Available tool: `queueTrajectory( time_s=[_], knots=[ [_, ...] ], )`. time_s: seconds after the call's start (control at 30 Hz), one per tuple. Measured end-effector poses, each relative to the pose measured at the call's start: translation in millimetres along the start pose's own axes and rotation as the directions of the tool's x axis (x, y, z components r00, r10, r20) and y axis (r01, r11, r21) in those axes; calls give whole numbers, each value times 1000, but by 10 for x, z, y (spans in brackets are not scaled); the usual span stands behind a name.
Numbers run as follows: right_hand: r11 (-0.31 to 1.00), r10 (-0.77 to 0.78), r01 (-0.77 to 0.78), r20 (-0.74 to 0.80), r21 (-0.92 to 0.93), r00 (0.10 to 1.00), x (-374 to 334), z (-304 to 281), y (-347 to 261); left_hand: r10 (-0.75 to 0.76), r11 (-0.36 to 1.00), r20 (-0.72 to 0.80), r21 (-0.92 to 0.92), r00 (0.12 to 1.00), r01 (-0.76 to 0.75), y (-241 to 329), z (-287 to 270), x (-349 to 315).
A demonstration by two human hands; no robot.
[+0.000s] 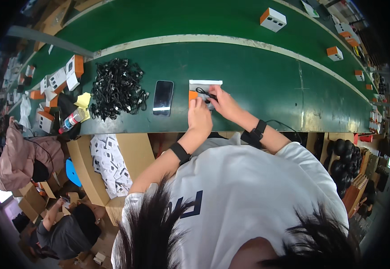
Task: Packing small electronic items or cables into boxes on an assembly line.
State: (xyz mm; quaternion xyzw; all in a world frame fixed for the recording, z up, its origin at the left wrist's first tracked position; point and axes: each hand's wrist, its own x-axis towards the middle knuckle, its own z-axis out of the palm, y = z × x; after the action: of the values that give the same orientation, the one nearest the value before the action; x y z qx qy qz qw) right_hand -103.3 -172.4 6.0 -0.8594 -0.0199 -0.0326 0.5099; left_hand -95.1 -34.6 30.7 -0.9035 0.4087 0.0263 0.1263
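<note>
In front of me on the green table lies a small opened box [192,95], orange on one side, with a grey inside and a white flap along its far edge. My left hand [199,115] has its fingers closed on the near left part of this box. A coiled black cable [201,90] is pinched in my right hand [225,104], over the box. Part of the cable and the box's inside are hidden by my fingers. Left of the box rests a phone [163,96] with a dark screen. Further left is a large pile of bundled black cables [116,87].
Orange-and-white boxes [74,71], a bottle [72,119] and yellow paper [84,101] crowd the left. Beyond a pale rail [204,39], another box [273,20] sits on a green surface. A carton [134,154] of printed leaflets stands below the table edge. Other people are at left.
</note>
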Motion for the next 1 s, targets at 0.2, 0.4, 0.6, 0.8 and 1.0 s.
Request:
queueTrajectory(
  time_s=[0.2, 0.4, 0.6, 0.8, 1.0],
  knots=[
    [952, -98, 117, 80, -281, 992, 75, -44, -108, -199, 868, -305, -495, 931, 24, -101, 241, -13],
    [788, -257, 304, 163, -536, 953, 148, -41, -127, -264, 855, -438, -518, 859, -1, -91, 345, 64],
    [730, -83, 374, 468, -573, 880, 360, -65, -209, -339, 823, -484, -568, 807, 4, -186, 322, 97],
    [924, -47, 157, 304, -348, 951, 320, -33, -73, -330, 849, -568, -527, 754, -26, -225, 248, 129],
    [949, -204, 227, 126, -216, 971, 36, -161, -91, -223, 890, -453, -456, 863, -9, -262, 252, 279]
  ],
)
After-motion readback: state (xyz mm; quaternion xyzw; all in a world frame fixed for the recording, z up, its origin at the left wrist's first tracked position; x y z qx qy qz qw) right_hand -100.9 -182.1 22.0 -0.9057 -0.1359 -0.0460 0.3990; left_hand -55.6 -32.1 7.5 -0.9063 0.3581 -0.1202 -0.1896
